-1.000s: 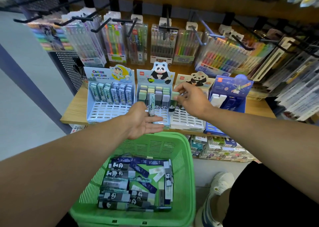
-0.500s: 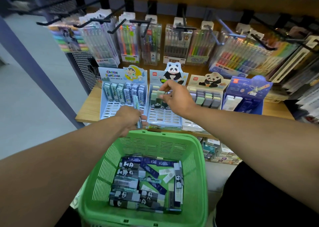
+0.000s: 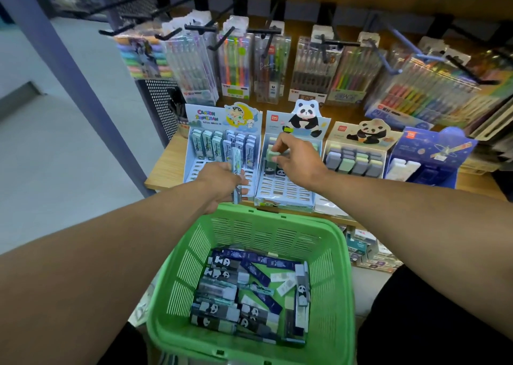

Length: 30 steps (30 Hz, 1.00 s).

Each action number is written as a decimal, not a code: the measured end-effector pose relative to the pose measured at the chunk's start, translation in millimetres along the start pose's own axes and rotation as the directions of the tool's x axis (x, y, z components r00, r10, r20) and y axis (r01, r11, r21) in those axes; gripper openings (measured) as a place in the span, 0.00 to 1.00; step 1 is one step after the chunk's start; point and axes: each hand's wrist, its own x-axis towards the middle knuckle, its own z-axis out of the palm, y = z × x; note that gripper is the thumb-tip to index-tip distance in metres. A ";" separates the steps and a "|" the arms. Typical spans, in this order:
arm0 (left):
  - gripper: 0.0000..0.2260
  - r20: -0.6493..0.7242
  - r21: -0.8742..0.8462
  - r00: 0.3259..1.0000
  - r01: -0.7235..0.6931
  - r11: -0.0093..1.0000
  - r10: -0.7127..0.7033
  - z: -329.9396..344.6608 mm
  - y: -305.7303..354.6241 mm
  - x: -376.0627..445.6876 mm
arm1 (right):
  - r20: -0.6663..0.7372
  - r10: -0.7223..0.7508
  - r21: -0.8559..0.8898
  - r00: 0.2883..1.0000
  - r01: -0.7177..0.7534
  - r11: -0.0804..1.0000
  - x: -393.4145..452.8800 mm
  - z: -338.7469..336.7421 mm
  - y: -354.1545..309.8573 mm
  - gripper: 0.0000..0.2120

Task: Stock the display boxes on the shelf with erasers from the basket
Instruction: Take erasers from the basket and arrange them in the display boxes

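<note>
Four display boxes stand side by side on the shelf: the cartoon box, the tall panda box, a second panda box and a dark blue box. Two hands work at once. The right hand pinches a pale green eraser with curled fingers at the back rows of the tall panda box; the left hand grips a long slim eraser upright in front of the cartoon box. To do this step well, I judge each eraser should go down straight into an open slot behind the filled rows, label facing out, without knocking its neighbours. One green basket sits below, with roughly twenty erasers in a loose pile, too overlapped for an exact count. Several front rows of slots in both near boxes look unfilled.
</note>
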 end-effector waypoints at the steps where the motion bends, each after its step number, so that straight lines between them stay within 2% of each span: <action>1: 0.28 0.000 0.004 1.000 0.001 1.000 -0.001 -0.6 -0.2 -1.1 | -0.005 0.000 0.006 1.000 0.000 1.000 0.7 0.7 -0.6 0.03; 11: 0.30 0.066 0.042 0.997 -0.036 0.998 0.033 -2.7 -0.5 -7.1 | -0.021 0.094 0.061 0.995 -0.092 0.994 8.7 10.5 -0.8 0.03; 14: 0.28 0.101 0.057 0.994 -0.039 0.998 0.033 -1.4 -2.5 -5.5 | -0.054 0.097 -0.011 0.994 -0.097 0.995 11.8 10.8 -2.3 0.01; 19: 0.29 0.105 0.080 0.994 -0.042 0.996 0.033 -3.3 -2.9 -3.8 | -0.062 0.104 -0.203 0.993 -0.114 0.973 14.5 12.6 1.6 0.06; 25: 0.28 0.129 0.081 0.991 -0.029 0.996 0.018 -3.9 -1.2 -8.7 | -0.046 0.094 -0.262 0.994 -0.103 0.959 11.9 10.3 -3.8 0.07; 28: 0.29 0.130 0.096 0.991 -0.035 0.995 0.023 -5.5 -2.5 -6.1 | -0.057 0.069 -0.238 0.996 -0.081 0.968 7.9 6.4 -9.5 0.07; 30: 0.30 0.145 0.109 0.989 -0.037 0.993 0.021 -7.4 -3.3 -7.0 | -0.038 0.055 -0.108 0.998 -0.059 0.992 3.3 4.9 -21.7 0.09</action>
